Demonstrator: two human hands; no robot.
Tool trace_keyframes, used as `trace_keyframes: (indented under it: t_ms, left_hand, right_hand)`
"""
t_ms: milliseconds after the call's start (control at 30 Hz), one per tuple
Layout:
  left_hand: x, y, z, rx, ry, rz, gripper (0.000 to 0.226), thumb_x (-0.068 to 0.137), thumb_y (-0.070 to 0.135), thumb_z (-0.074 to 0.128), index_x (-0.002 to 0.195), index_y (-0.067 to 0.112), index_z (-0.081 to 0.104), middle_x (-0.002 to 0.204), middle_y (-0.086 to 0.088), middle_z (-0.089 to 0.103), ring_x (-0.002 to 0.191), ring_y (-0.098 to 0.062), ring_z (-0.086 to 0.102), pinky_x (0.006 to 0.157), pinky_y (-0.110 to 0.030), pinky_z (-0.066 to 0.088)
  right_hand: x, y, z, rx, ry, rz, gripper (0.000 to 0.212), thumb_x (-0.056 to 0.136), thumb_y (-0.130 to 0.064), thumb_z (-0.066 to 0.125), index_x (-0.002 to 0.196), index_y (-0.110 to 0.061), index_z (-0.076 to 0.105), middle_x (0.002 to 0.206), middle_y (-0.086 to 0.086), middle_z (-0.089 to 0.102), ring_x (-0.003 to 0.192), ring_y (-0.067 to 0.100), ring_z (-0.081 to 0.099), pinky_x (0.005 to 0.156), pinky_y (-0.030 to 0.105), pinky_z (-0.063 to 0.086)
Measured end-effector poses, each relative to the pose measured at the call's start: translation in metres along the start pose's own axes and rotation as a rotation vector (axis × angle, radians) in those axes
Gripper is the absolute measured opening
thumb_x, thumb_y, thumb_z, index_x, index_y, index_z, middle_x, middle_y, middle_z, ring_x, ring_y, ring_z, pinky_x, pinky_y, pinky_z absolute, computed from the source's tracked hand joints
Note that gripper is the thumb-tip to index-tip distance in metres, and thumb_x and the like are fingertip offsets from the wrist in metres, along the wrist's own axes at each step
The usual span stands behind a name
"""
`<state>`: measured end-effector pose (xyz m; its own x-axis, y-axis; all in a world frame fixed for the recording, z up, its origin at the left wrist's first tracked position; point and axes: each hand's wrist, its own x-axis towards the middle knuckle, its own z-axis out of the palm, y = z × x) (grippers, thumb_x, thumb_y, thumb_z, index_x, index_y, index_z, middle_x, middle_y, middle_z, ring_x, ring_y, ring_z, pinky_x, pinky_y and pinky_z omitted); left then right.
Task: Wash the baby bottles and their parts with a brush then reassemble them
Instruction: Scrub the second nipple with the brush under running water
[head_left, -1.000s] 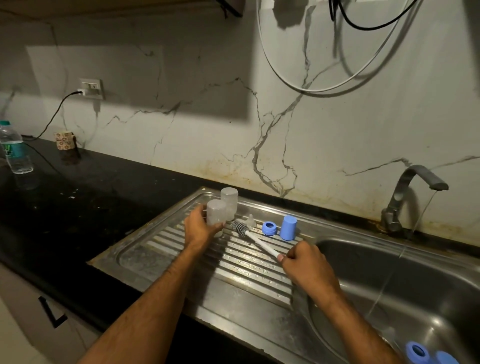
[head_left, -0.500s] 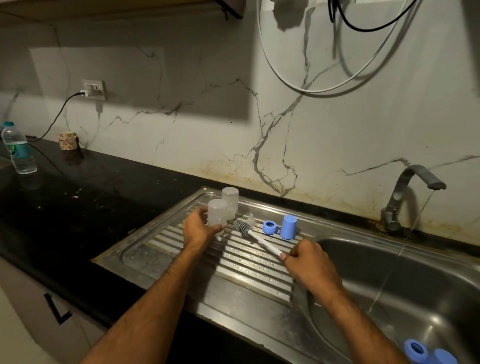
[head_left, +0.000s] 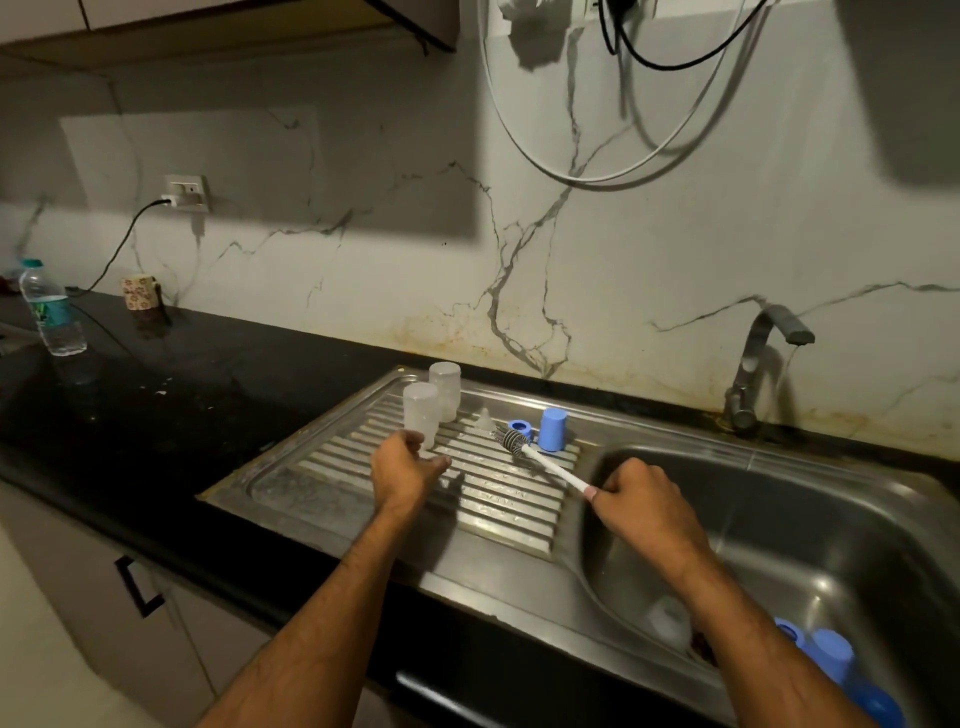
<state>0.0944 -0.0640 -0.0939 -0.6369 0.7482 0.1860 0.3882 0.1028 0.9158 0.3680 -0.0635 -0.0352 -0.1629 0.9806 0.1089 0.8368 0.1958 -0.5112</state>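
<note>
Two clear baby bottles stand upside down on the steel drainboard (head_left: 322, 483), the near bottle (head_left: 421, 410) in front of the far bottle (head_left: 445, 387). My left hand (head_left: 408, 470) hovers just in front of the near bottle with loosely spread fingers and holds nothing. My right hand (head_left: 641, 501) grips the white handle of the bottle brush (head_left: 545, 462); its dark bristle head lies on the drainboard. Beside the bristles stand a clear nipple (head_left: 484, 418), a blue ring (head_left: 521, 427) and a blue cap (head_left: 551, 428).
More blue bottle parts (head_left: 831, 660) lie in the sink basin (head_left: 779, 545) at the lower right, partly behind my right arm. The faucet (head_left: 758, 358) stands behind the basin. On the black counter at the far left are a water bottle (head_left: 52, 312) and a patterned cup (head_left: 139, 292).
My left hand has let go of the near bottle and drawn back a little toward me. The bottle stays standing on the drainboard. My right hand still holds the brush.
</note>
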Motion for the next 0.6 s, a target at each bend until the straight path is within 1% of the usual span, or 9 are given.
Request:
trace_keyframes:
  t_ms: [67,133,200,267,367,433,500,533,600]
  left_hand:
    - [-0.009,0.009,0.013,-0.002,-0.029,0.037,0.049,0.076,0.015,0.082,0.120,0.010,0.059,0.116,-0.004,0.064,0.106,-0.018,0.062,0.097,-0.037,0.054]
    - [-0.017,0.019,0.028,-0.021,-0.055,0.059,0.047,0.076,0.014,0.081,0.118,0.011,0.060,0.114,-0.003,0.064,0.106,-0.019,0.062,0.097,-0.037,0.054]
    - [-0.024,0.030,0.047,-0.028,-0.088,0.072,0.047,0.075,0.016,0.083,0.117,0.012,0.060,0.113,-0.002,0.065,0.105,-0.017,0.062,0.097,-0.035,0.053]
    - [-0.031,0.040,0.069,-0.007,-0.105,0.097,0.051,0.072,0.019,0.087,0.116,0.012,0.063,0.110,-0.002,0.067,0.101,-0.015,0.063,0.094,-0.032,0.054]
    - [-0.042,0.056,0.103,-0.010,-0.121,0.133,0.053,0.068,0.020,0.090,0.114,0.011,0.065,0.106,-0.001,0.068,0.096,-0.015,0.064,0.090,-0.030,0.054]
    - [-0.053,0.068,0.129,-0.056,-0.173,0.126,0.049,0.071,0.016,0.088,0.114,0.011,0.064,0.105,-0.001,0.067,0.098,-0.017,0.064,0.092,-0.030,0.053]
    - [-0.062,0.076,0.152,-0.074,-0.234,0.113,0.045,0.075,0.016,0.085,0.114,0.013,0.063,0.106,-0.001,0.066,0.100,-0.017,0.064,0.094,-0.034,0.053]
    - [-0.065,0.079,0.164,-0.066,-0.252,0.117,0.043,0.075,0.017,0.084,0.113,0.014,0.063,0.106,0.000,0.067,0.100,-0.017,0.064,0.094,-0.036,0.054]
    - [-0.072,0.086,0.187,-0.032,-0.289,0.138,0.044,0.073,0.019,0.086,0.111,0.013,0.064,0.104,0.000,0.069,0.097,-0.016,0.066,0.092,-0.037,0.055]
  right_hand:
    - [-0.005,0.012,-0.009,-0.031,0.014,0.028,0.030,0.092,-0.041,0.065,0.072,-0.019,0.065,0.072,-0.003,0.063,0.067,0.013,0.060,0.057,0.029,0.046]
    - [-0.009,0.025,-0.017,-0.054,0.032,0.056,0.031,0.093,-0.042,0.064,0.072,-0.019,0.062,0.071,-0.003,0.061,0.064,0.012,0.057,0.055,0.027,0.040]
    - [-0.012,0.041,-0.026,-0.063,0.050,0.081,0.034,0.092,-0.043,0.064,0.069,-0.019,0.060,0.068,-0.003,0.061,0.063,0.013,0.057,0.053,0.026,0.039]
    - [-0.016,0.056,-0.039,-0.077,0.067,0.104,0.033,0.093,-0.043,0.063,0.071,-0.018,0.061,0.069,-0.003,0.061,0.063,0.013,0.057,0.052,0.026,0.039]
    - [-0.021,0.077,-0.054,-0.097,0.108,0.141,0.032,0.091,-0.044,0.063,0.074,-0.017,0.063,0.070,-0.002,0.062,0.066,0.016,0.060,0.057,0.030,0.048]
    - [-0.024,0.094,-0.064,-0.103,0.134,0.179,0.032,0.089,-0.045,0.064,0.074,-0.018,0.063,0.070,-0.002,0.062,0.067,0.018,0.062,0.061,0.033,0.053]
    - [-0.027,0.111,-0.072,-0.107,0.157,0.211,0.031,0.089,-0.046,0.064,0.074,-0.018,0.062,0.069,-0.001,0.062,0.065,0.017,0.062,0.061,0.035,0.055]
    - [-0.029,0.118,-0.078,-0.108,0.165,0.225,0.031,0.090,-0.044,0.064,0.074,-0.018,0.061,0.069,-0.001,0.061,0.064,0.016,0.060,0.058,0.033,0.053]
    - [-0.032,0.135,-0.090,-0.107,0.182,0.254,0.029,0.091,-0.040,0.063,0.073,-0.017,0.059,0.068,0.000,0.059,0.060,0.014,0.057,0.051,0.028,0.044]
